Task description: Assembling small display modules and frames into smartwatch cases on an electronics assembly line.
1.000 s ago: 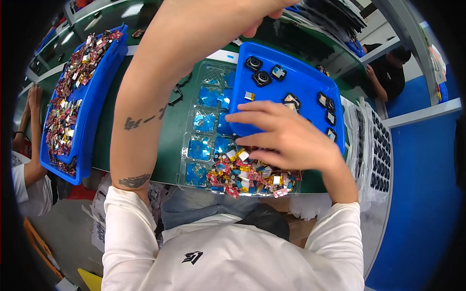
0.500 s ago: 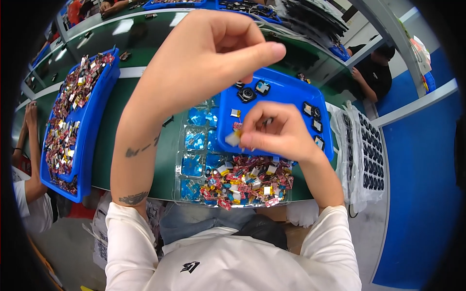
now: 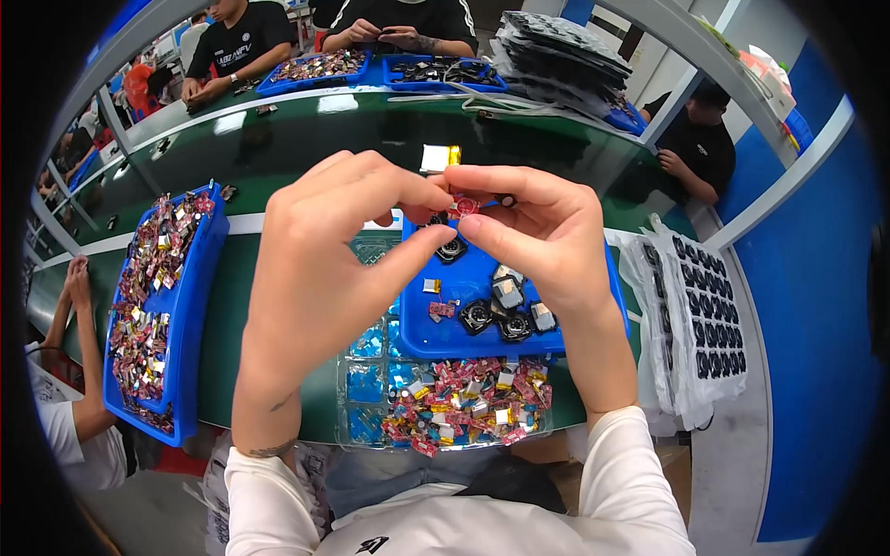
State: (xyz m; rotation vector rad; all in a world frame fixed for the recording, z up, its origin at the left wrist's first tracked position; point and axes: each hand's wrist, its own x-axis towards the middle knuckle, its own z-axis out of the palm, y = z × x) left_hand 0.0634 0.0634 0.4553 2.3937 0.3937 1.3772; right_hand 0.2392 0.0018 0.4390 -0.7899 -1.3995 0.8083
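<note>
My left hand point(image 3: 338, 250) and my right hand point(image 3: 552, 232) meet above the blue tray point(image 3: 422, 347). Between their fingertips is a small red circuit board point(image 3: 466, 206). A silver battery with a yellow end point(image 3: 440, 158) sticks up just behind the fingers, seemingly joined to that board. Both hands are closed in a pinch, the right thumb and forefinger at the board's right side, the left fingertips at its left. Beneath them in the tray lie several black round-faced housings point(image 3: 514, 324), a loose battery point(image 3: 432, 285) and another red board point(image 3: 443, 309).
A clear compartment tray point(image 3: 363, 382) with blue film bears a heap of red boards and batteries point(image 3: 473, 398). At left stands a blue bin point(image 3: 190, 371) of similar parts. Sheets of black round parts point(image 3: 709, 315) lie at right. Co-workers sit across the green bench point(image 3: 306, 139).
My left hand has come down from its raised place to meet my right. The right hand has risen with the battery and board. The whole view has tilted up, showing more of the far bench.
</note>
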